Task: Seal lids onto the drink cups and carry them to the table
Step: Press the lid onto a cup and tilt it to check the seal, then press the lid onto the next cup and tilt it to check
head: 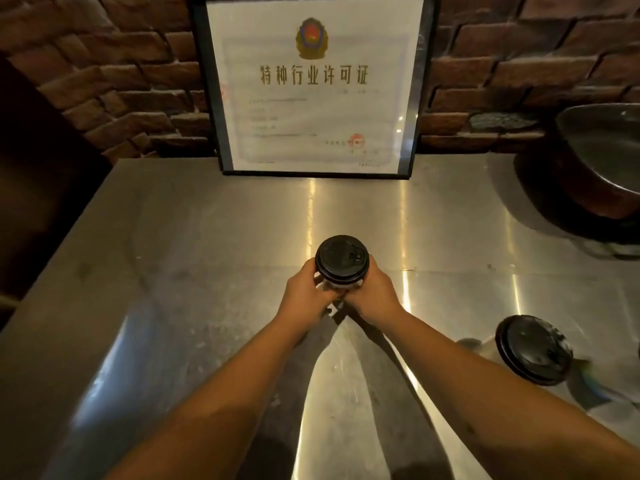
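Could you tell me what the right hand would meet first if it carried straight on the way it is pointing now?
The right hand already grips the lidded drink cup, so that comes first. Beyond it the steel counter looks free up to the framed certificate against the brick wall, though depth is hard to judge.

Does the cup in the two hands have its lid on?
Yes. A black lid covers the top of the cup, which the left hand and right hand hold by its sides. Whether it is pressed tight, cannot tell.
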